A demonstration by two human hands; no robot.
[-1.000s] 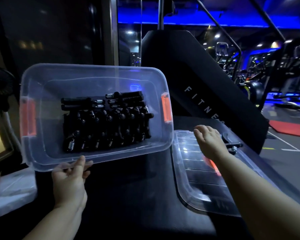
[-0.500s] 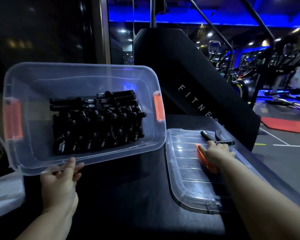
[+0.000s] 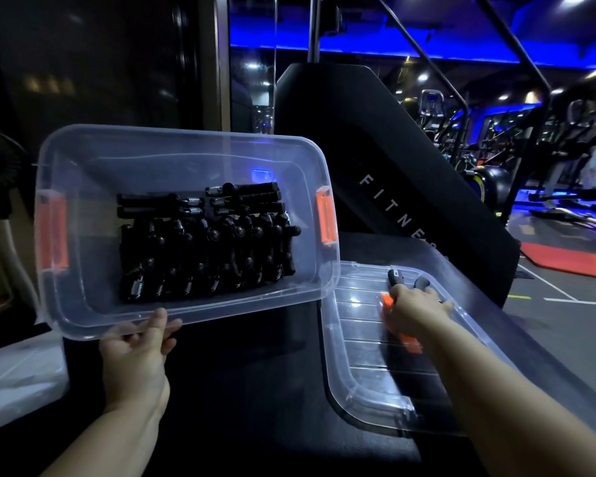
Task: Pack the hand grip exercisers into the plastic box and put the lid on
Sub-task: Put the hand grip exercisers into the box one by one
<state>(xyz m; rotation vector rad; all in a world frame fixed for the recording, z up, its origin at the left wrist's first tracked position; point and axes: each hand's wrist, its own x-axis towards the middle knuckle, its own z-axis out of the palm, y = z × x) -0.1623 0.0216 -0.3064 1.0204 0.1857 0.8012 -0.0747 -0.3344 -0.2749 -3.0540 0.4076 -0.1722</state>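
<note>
A clear plastic box (image 3: 83, 160) with orange latches is tilted toward me, its open top facing the camera. Several black hand grip exercisers (image 3: 203, 242) with metal springs lie packed inside it. My left hand (image 3: 141, 349) grips the box's near rim from below, thumb on the edge. The clear lid (image 3: 365, 352) lies flat on the dark surface to the right, with an orange latch under it. My right hand (image 3: 410, 311) rests on the lid and closes on one loose black exerciser (image 3: 398, 278) at the lid's far end.
A black padded gym machine (image 3: 393, 173) marked FITNESS rises behind the box and lid. A white bag (image 3: 21, 383) sits at lower left. Gym floor with red mat (image 3: 572, 263) and treadmills lies to the right.
My right hand went forward over the lid and came down on the loose exerciser. The box stays tilted in my left hand.
</note>
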